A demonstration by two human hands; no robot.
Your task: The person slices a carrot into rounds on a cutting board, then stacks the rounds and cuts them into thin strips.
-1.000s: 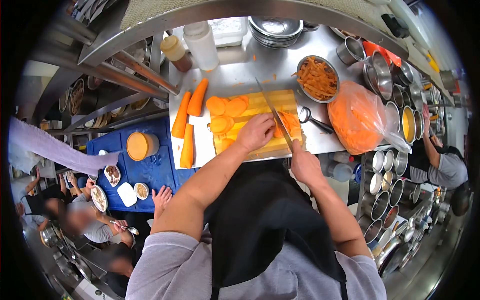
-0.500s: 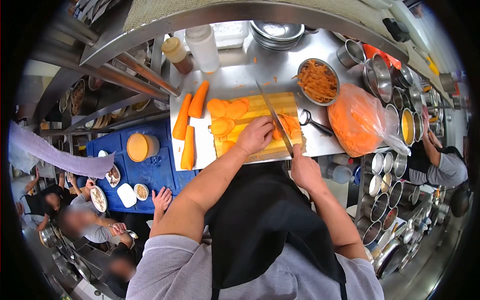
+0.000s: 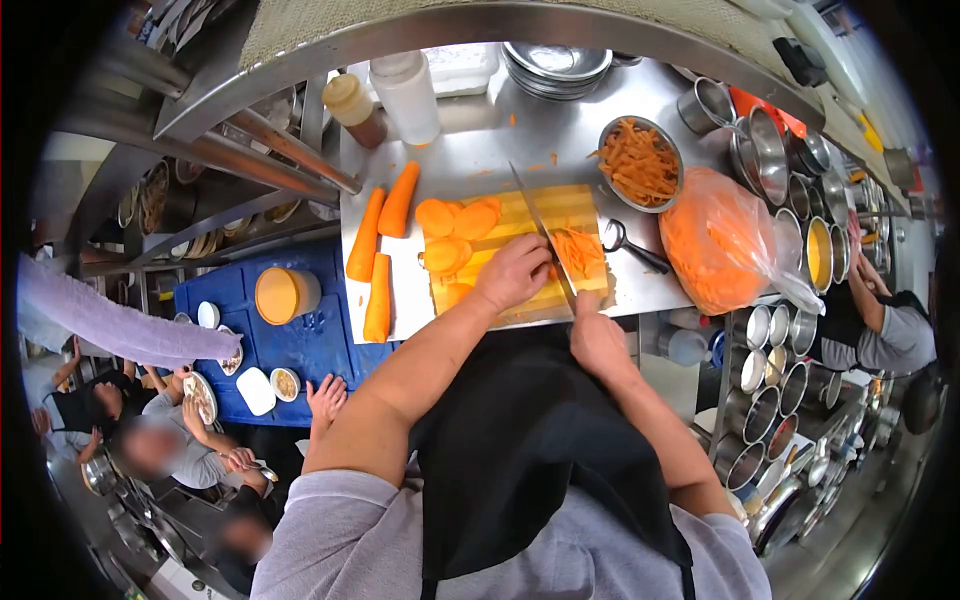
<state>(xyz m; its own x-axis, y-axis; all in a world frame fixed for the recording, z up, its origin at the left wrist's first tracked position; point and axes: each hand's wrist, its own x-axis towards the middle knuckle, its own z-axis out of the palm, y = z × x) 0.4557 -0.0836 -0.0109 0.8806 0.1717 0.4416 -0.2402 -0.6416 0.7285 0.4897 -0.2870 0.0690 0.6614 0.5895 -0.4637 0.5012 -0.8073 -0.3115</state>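
My right hand [image 3: 598, 340] is wrapped round the handle of a long knife [image 3: 541, 228], whose blade slants up and left across a yellow cutting board [image 3: 520, 215]. Just left of the blade, my left hand [image 3: 516, 272] presses down with bent fingers on carrot, mostly hidden under it. Thin carrot strips [image 3: 580, 254] lie to the right of the blade. Several flat carrot slices [image 3: 445, 256] rest on the board's left part. Beyond them, peeled carrots [image 3: 365, 235] lie on the steel counter.
A bowl of carrot strips [image 3: 640, 165], a black-handled peeler [image 3: 640, 247] and a bag of orange shreds [image 3: 715, 245] are at the right. Squeeze bottles [image 3: 405, 97] stand at the back. An orange-lidded tub [image 3: 285, 296] sits on a blue surface. Other people work at both sides.
The knife's handle end and my right hand have shifted slightly left. More of the strips show beside the blade. At the left, a co-worker's hand has moved by an oval dish.
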